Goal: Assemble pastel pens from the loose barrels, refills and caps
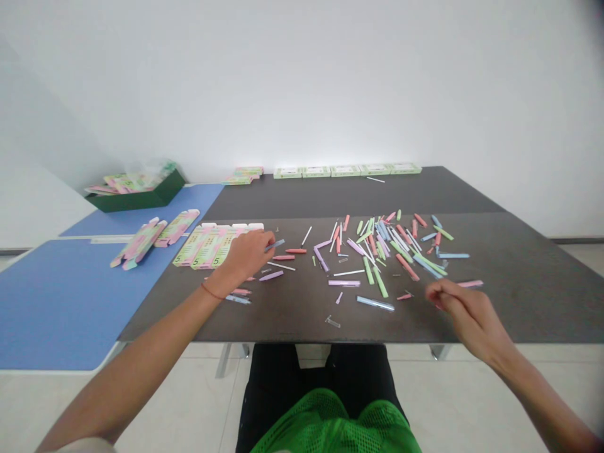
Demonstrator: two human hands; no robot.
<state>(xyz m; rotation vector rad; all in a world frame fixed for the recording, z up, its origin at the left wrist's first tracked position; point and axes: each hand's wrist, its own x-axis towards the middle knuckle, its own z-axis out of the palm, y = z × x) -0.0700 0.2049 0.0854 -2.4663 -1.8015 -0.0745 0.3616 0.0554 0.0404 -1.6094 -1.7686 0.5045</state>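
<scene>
My left hand [249, 255] is closed, with a small blue pen part [275, 245] sticking out from its fingertips. It hovers beside flat printed cartons [204, 245] and above a few loose pen parts, among them a purple tapered barrel [271, 275]. On the right, my right hand [467, 314] has its fingers curled together near the table's front edge; a bit of pink shows under them, but what they hold is hidden. A pink pen piece [470, 284] lies just behind that hand. Between the hands spreads a loose heap of pen barrels, caps and white refills [349, 273].
Several white-and-green boxes [346, 171] line the back edge of the dark table [292, 321], with stacked cartons [243, 176] to their left. On the adjoining blue table [42, 296] are unfolded cartons [139, 242] and a dark green bin [136, 200] full of packaging.
</scene>
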